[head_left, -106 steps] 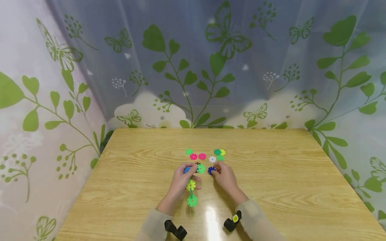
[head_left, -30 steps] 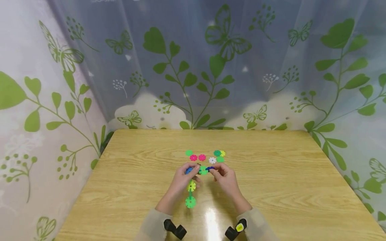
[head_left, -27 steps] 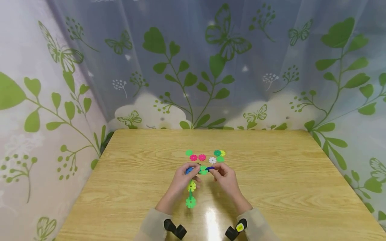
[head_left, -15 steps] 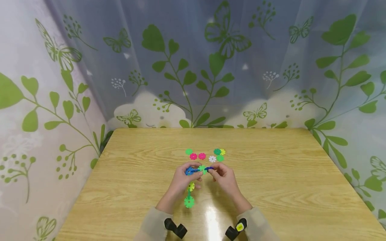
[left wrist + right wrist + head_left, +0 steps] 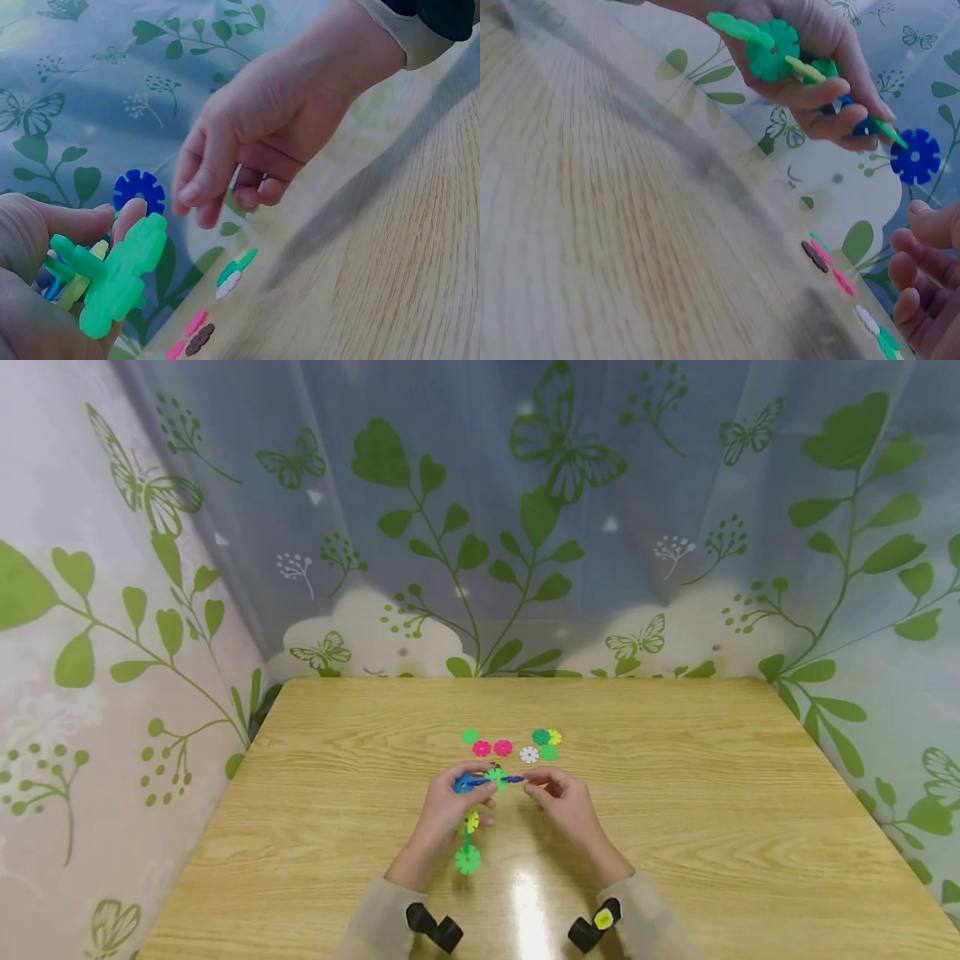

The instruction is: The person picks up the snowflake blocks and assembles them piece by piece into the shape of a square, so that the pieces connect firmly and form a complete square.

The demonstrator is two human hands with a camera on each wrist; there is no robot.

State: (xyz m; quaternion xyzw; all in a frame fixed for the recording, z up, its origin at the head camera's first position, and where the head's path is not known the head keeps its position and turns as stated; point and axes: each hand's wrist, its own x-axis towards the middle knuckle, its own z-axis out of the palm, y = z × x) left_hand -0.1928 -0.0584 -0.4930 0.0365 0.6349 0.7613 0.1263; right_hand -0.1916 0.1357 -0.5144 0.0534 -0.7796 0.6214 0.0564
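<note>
My left hand (image 5: 444,803) holds a chain of slotted plastic snowflake discs between thumb and fingers. Light blue (image 5: 462,783) and green (image 5: 495,775) discs show at the top, while a yellow disc (image 5: 471,821) and a lower green disc (image 5: 472,863) hang below the palm. A dark blue disc (image 5: 927,148) is joined edge-on to the light green one at the chain's right end. My right hand (image 5: 567,799) is just right of that disc, its fingers loosely curled and holding nothing; both wrist views show a gap between them. The left fingers hide part of the chain.
Loose discs lie on the wooden table (image 5: 675,793) beyond the hands: green (image 5: 470,737), two pink (image 5: 503,747), white (image 5: 529,750) and a teal, yellow and green cluster (image 5: 549,752). A brown disc (image 5: 814,256) lies near the pink ones. A patterned curtain (image 5: 480,527) stands behind.
My right hand brought the dark blue disc leftward to the green disc, then let it go and drew slightly right. The left hand with the chain has shifted a little left.
</note>
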